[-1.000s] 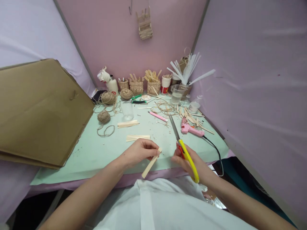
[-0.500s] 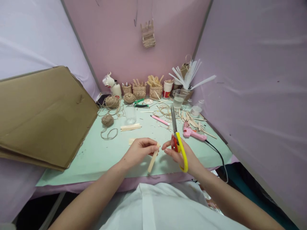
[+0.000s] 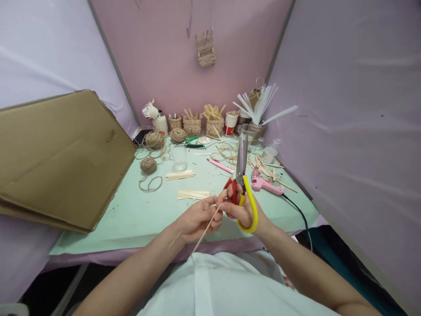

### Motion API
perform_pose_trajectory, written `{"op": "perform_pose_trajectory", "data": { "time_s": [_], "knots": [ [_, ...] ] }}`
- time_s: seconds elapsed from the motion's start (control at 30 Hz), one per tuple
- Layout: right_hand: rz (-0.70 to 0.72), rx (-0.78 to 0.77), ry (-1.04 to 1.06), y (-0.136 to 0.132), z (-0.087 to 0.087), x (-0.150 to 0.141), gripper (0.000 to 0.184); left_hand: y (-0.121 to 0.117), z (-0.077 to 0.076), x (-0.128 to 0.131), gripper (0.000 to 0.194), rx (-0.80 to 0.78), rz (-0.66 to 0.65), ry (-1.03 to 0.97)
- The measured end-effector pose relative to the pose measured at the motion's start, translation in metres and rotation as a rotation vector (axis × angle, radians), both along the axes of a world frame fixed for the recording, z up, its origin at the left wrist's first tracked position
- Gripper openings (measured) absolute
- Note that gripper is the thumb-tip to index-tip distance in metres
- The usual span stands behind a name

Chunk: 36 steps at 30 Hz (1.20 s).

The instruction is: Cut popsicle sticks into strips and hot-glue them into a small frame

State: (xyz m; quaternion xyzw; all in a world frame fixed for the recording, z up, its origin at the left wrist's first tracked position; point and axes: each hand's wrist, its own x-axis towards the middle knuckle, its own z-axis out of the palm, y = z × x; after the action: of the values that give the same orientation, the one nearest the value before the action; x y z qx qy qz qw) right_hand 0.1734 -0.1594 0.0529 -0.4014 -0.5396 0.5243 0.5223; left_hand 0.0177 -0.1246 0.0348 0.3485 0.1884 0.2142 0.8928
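Near the table's front edge, my left hand is closed around a flat wooden craft stick, seen edge-on and slanting down toward my apron. My right hand carries a pair of scissors with red and yellow handles, blades pointing up and away from me. Its thumb and fingertips also meet the top end of the stick, beside my left fingers. Just beyond my left hand lies a small pile of flat sticks, and behind it a second bundle of sticks.
A pink glue gun with a black cord lies right of the scissors, below scattered wood scraps. Twine balls, a clear cup, a pink cutter and green pliers lie farther back. Cardboard leans at left.
My right hand moved left to meet my left hand at the stick's top. The stick turned from its flat face to its edge. The near stick pile shows more fully.
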Motion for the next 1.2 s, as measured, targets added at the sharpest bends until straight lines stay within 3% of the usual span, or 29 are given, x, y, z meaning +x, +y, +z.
{"op": "perform_pose_trajectory", "data": {
  "time_s": [0.1, 0.27, 0.37, 0.57, 0.67, 0.77, 0.9, 1.2],
  "knots": [
    [-0.027, 0.003, -0.044, 0.000, 0.005, 0.003, 0.042, 0.004, -0.001, -0.002, 0.031, 0.172, 0.057, 0.120],
    [-0.208, -0.008, -0.329, -0.001, 0.007, 0.011, 0.034, 0.003, 0.014, -0.006, 0.025, 0.699, 0.279, 0.496],
    [-0.226, -0.012, -0.366, -0.003, 0.004, 0.010, 0.031, -0.005, 0.020, -0.002, 0.020, 0.811, 0.311, 0.642],
    [-0.216, -0.003, -0.269, -0.005, 0.003, 0.008, 0.030, -0.011, 0.022, 0.004, 0.018, 0.716, 0.397, 0.585],
    [-0.238, -0.038, -0.394, -0.013, 0.008, 0.014, 0.025, -0.008, 0.022, 0.001, 0.019, 0.575, 0.448, 0.532],
    [-0.153, -0.078, -0.574, -0.028, 0.012, 0.021, 0.026, -0.006, 0.021, -0.004, 0.020, 0.485, 0.497, 0.486],
    [-0.039, -0.145, -0.738, -0.046, 0.004, 0.021, 0.027, -0.006, 0.018, -0.006, 0.020, 0.429, 0.534, 0.423],
    [-0.030, -0.168, -0.861, -0.055, -0.009, 0.010, 0.030, -0.011, 0.018, -0.003, 0.014, 0.403, 0.590, 0.394]
  ]
}}
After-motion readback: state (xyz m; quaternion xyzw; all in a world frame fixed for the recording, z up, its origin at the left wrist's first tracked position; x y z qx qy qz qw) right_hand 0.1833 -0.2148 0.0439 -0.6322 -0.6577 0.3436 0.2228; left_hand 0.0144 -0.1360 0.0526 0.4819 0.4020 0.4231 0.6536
